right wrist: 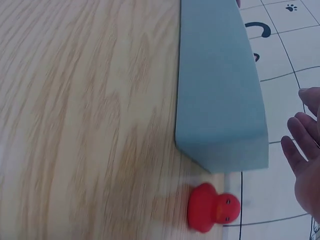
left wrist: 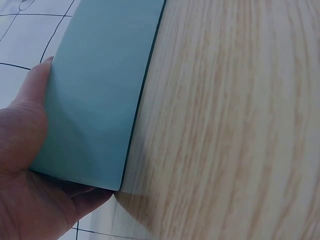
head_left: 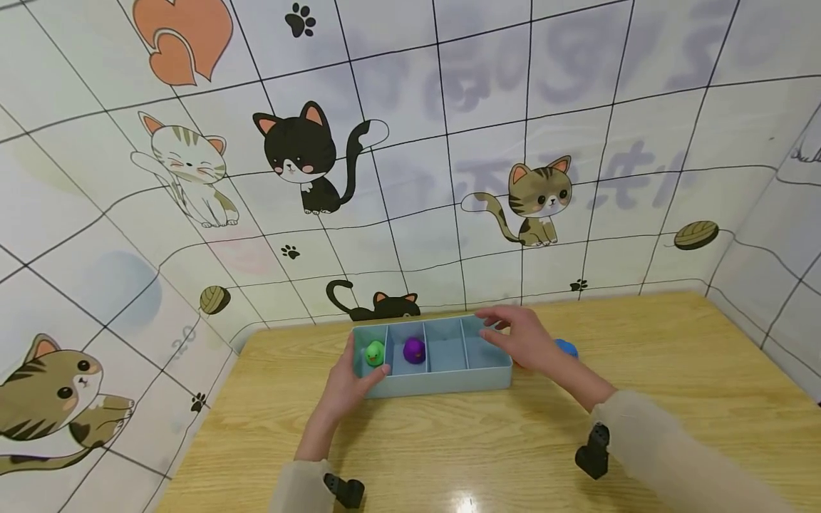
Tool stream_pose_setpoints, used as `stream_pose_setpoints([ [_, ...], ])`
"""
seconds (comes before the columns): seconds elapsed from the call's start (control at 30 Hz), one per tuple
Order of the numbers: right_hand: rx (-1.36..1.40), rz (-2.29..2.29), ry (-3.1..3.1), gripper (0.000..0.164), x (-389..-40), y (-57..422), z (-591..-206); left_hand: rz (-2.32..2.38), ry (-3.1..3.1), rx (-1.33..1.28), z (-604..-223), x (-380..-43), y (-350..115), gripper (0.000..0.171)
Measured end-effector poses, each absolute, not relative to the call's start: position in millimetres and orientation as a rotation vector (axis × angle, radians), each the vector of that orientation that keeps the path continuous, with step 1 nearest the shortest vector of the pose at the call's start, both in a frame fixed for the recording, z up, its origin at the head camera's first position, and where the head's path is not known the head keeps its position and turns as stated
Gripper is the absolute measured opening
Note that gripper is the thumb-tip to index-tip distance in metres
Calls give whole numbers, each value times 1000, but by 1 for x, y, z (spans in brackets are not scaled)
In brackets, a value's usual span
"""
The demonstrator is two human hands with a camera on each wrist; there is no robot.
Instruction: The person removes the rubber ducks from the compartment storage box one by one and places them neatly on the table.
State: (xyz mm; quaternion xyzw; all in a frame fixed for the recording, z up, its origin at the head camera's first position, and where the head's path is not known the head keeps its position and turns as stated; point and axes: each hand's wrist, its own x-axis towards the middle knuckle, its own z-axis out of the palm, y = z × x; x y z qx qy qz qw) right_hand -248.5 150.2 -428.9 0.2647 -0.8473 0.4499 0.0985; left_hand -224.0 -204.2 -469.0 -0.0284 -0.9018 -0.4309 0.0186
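My left hand (head_left: 345,383) grips the left end of a pale blue divided box (head_left: 442,381), thumb over its front rim and fingers along its end wall. In the left wrist view, the fingers reach round the box's lower corner. A green rubber duck (head_left: 375,353) sits in the leftmost compartment, and a purple rubber duck (head_left: 414,350) in the one beside it. Over the box's right end hovers my right hand (head_left: 529,340), fingers spread and slightly bent, holding nothing. Beside that end stands a red rubber duck (right wrist: 204,207), mostly hidden by the hand in the head view.
Beyond my right wrist a blue object (head_left: 566,348) lies partly hidden on the wooden table (head_left: 436,442). Close behind the box rises a wall (head_left: 410,235) covered in a cat-print grid. The table extends in front and to the right.
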Motion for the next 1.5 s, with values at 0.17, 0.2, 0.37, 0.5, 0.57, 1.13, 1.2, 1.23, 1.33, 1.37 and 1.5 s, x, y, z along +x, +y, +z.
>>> stream_pose_setpoints([
  [0.17, 794, 1381, -2510, 35, -255, 133, -430, -1353, -2798, -78, -470, -224, -204, 109],
  [0.2, 794, 1396, -2514, 35, -255, 129, -429, -1359, -2798, -75, -470, -223, -203, 109],
  [0.37, 822, 1463, -2549, 39, -255, 110, -424, -1365, -2788, -76, -471, -223, -201, 109],
  [0.5, 854, 1487, -2584, 43, -258, 94, -420, -1354, -2783, -95, -468, -224, -200, 109],
  [0.57, 857, 1479, -2610, 46, -259, 85, -419, -1349, -2786, -95, -467, -225, -200, 108],
  [1.13, 937, 1301, -2777, 55, -267, 32, -421, -1366, -2789, -90, -468, -226, -205, 109],
  [1.2, 947, 1266, -2783, 55, -269, 32, -424, -1366, -2788, -95, -468, -226, -204, 108],
  [1.23, 950, 1238, -2787, 54, -270, 31, -425, -1358, -2785, -103, -467, -226, -204, 108],
  [1.33, 958, 1171, -2798, 51, -273, 28, -429, -1340, -2782, -110, -467, -227, -204, 106],
  [1.37, 951, 1142, -2802, 49, -273, 28, -430, -1341, -2779, -113, -467, -227, -205, 106],
  [1.5, 914, 1051, -2804, 44, -274, 25, -432, -1357, -2783, -111, -468, -227, -205, 107],
])
